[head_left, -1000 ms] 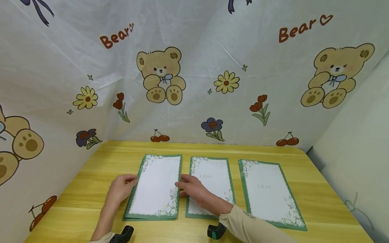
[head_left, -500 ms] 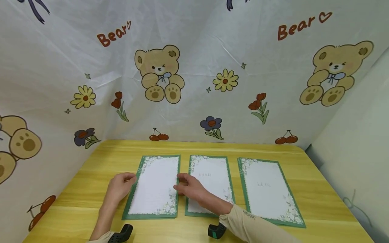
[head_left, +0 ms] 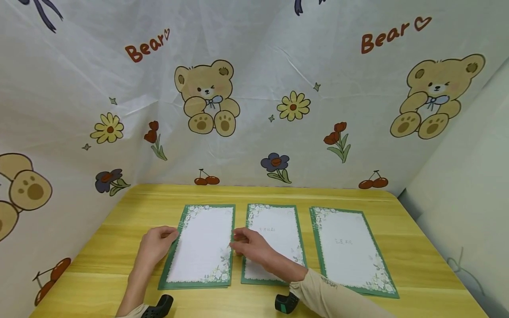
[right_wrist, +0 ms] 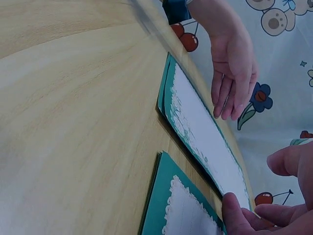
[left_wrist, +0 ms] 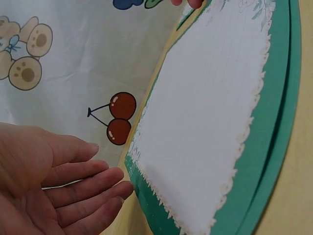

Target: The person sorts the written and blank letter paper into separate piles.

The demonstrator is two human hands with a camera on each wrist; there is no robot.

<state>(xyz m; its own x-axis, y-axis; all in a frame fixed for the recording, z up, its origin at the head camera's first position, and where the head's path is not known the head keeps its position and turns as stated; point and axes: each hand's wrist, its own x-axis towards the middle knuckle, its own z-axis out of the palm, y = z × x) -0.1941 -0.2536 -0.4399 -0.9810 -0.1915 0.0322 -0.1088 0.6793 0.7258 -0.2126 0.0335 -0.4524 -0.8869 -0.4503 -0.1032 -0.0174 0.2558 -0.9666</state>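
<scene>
On the table lies a left stack of paper sheets, white with green borders and printed white flowers, its top sheet without visible writing. My left hand is at its left edge; the left wrist view shows the fingers nearly straight, tips right at the green border. At the opposite edge is my right hand, thumb and fingers bent loosely and apart, fingertips by the border. Its forearm overlaps the middle stack of matching sheets, which bears faint handwriting. In the right wrist view, layered sheet edges show.
A third stack of matching sheets, with handwriting, lies at the right of the wooden table. Behind stands a white cloth printed with bears and flowers. Black devices are worn at both wrists.
The left stack's top sheet has shifted slightly left and toward me, lining up more closely with the sheets below. My right fingers have bent a little more; the left hand has barely moved.
</scene>
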